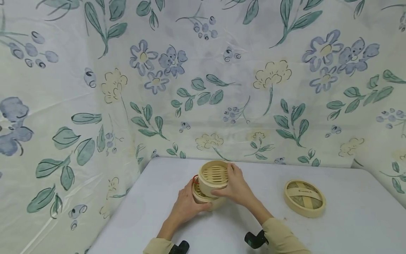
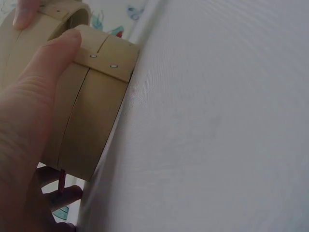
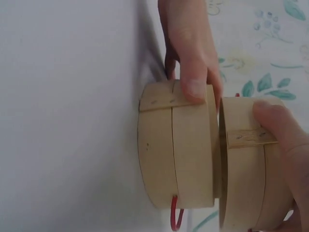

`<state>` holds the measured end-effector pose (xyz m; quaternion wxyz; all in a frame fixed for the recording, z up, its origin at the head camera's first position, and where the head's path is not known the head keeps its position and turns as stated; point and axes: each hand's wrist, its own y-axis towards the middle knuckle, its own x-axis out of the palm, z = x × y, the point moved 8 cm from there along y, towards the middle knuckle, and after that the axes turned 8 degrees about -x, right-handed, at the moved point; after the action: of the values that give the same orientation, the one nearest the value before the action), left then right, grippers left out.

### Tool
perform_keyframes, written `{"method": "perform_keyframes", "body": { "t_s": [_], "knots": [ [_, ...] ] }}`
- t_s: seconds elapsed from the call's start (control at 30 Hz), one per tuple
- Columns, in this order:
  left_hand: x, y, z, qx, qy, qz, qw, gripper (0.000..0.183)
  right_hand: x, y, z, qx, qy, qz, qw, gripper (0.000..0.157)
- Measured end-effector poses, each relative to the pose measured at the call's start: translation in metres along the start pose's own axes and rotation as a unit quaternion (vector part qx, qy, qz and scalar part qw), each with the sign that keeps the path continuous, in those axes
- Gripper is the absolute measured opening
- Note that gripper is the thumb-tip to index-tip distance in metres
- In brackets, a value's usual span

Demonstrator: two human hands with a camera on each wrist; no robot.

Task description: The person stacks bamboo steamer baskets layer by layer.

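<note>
The left hand (image 1: 188, 201) grips the lower bamboo steamer basket (image 1: 203, 200), thumb along its near wall and fingers round the left side, probably to steady it against the white table (image 1: 136, 215). That basket stands at the table's middle, toward the far edge. The right hand (image 1: 238, 187) holds the upper bamboo steamer basket (image 1: 207, 188) by its right side, thumb near and fingers far, a grasp that seems chosen to leave the underside free. The upper basket sits over the lower one but off-centre, so some of the lower slats show at the left; a gap shows between their walls in the right wrist view, though whether they touch elsewhere I cannot tell. The bamboo lid (image 1: 304, 198) lies well apart at the right, strap side up, perhaps set there to keep the baskets' tops accessible. The upper basket hides most of the lower interior, red cord (image 3: 174, 212) shows only in pieces, and both sleeves (image 1: 282, 234) are cut off at the near edge.
</note>
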<state>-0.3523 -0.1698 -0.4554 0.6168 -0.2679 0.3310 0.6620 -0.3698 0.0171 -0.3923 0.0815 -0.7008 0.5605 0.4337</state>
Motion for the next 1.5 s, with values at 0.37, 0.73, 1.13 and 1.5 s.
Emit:
{"method": "perform_keyframes", "body": {
  "t_s": [0.37,0.73,1.13,1.5],
  "knots": [
    [-0.005,0.000,-0.007,-0.027,-0.059,-0.041,0.9971,0.114,0.018,0.002,-0.019,-0.010,-0.024,0.011,1.000,0.122],
    [-0.005,0.004,-0.003,-0.009,-0.073,-0.038,0.9966,0.109,0.023,-0.002,-0.026,-0.001,-0.058,0.053,0.997,0.124],
    [-0.005,0.000,-0.004,-0.029,-0.042,-0.026,0.9984,0.111,0.029,-0.006,-0.026,0.006,-0.073,0.047,0.996,0.126],
    [-0.004,0.003,-0.005,-0.013,-0.065,-0.028,0.9974,0.115,0.017,-0.024,-0.017,-0.024,-0.006,0.007,1.000,0.119]
  ]
}}
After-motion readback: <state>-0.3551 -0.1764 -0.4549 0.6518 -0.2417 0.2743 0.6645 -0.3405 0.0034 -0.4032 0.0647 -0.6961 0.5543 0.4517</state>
